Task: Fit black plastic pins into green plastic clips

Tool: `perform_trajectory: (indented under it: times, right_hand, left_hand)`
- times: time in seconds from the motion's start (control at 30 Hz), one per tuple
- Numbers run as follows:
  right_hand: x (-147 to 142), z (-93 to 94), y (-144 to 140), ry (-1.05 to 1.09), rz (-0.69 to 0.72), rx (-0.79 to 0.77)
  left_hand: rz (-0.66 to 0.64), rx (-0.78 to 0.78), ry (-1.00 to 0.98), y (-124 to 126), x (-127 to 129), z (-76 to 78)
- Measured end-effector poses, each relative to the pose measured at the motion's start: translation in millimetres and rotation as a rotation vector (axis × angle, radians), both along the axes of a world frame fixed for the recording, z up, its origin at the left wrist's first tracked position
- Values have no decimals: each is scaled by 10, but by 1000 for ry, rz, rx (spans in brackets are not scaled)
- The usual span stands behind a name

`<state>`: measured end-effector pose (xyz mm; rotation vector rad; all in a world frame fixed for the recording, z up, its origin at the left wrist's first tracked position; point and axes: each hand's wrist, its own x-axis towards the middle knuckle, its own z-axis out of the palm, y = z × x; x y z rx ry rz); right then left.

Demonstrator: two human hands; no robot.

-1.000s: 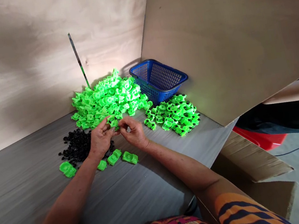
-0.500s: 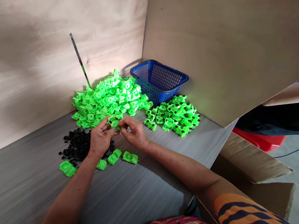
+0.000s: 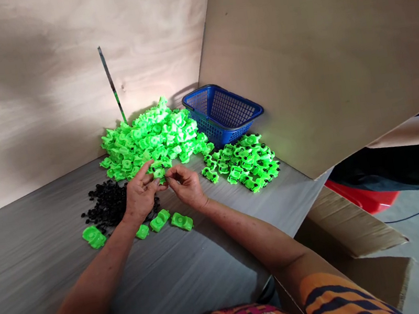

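Hardly moved: left hand (image 3: 139, 193) and right hand (image 3: 187, 184) fingers still pinch a green piece (image 3: 159, 173); axis unclear.

Little has changed over the last second. The left hand (image 3: 140, 193) and right hand (image 3: 187, 184) have drawn slightly closer together around the green piece (image 3: 159, 173) pinched between their fingertips. The right fingertips now sit nearer that piece. The view has shifted very slightly.

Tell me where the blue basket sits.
In the head view, the blue basket stands at the table's far right corner, between the big green pile and the smaller wheeled-pieces pile.
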<state>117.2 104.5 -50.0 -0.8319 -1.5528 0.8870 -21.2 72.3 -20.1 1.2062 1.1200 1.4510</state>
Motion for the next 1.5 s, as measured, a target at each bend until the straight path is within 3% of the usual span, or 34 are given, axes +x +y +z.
perform_trajectory:
  times: [0.3,0.43,0.53,0.7,0.83,0.97,1.07,1.2,1.33,1.5]
  right_hand:
    - [25,34,-42,-102,-31,68]
    - [37,67,-17,-210,-80,91]
    - [110,70,11,-353,-95,116]
    - [554,-36,-66,-700,-110,149]
    - [1020,-105,-222,-930,-209,192]
    - [1316,-39,-273,-1140,-299,130]
    - [1370,94,-249,-1278,-356,32]
    - [1215,339,-89,-1375,-443,-27]
    - [958,577,335,-1347,-507,-50]
    - [781,642,875,-1330,-494,-362]
  left_hand:
    - [24,-49,-65,-13,42,-40]
    - [-12,-107,-88,-13,20,-32]
    - [56,-151,-43,-9,-20,-26]
    - [167,-108,23,20,-86,-18]
    - [148,-74,51,0,-37,17]
    - [139,-60,64,-59,29,83]
    - [146,-51,61,-76,18,121]
    - [156,-33,69,-61,-39,145]
    - [174,-7,82,-58,-54,172]
    - [163,9,93,-68,-31,196]
